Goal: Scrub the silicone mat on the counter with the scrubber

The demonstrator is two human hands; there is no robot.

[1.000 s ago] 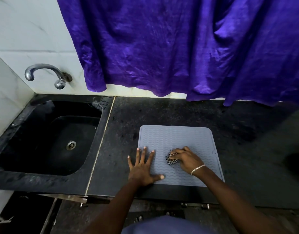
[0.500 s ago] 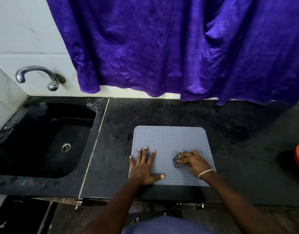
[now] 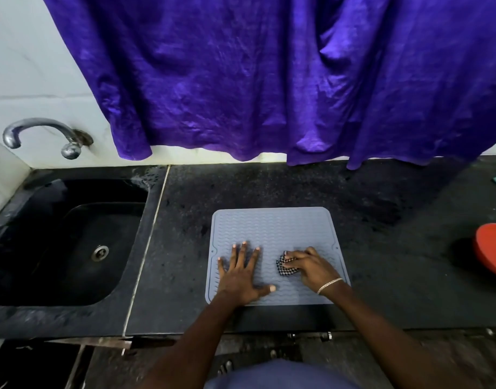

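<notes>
So the grey wavy-ribbed silicone mat (image 3: 274,234) lies flat on the dark stone counter (image 3: 381,276). Left hand (image 3: 239,276) presses it, fingers spread flat; right hand (image 3: 311,269) grips the black-and-white checkered scrubber (image 3: 284,269) against its middle.

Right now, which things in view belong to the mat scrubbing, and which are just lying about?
Job: silicone mat; scrubber, gripped by the right hand; left hand, flat on the mat; counter.
Lying about: sink; tap; purple curtain; red object at the right edge.
</notes>
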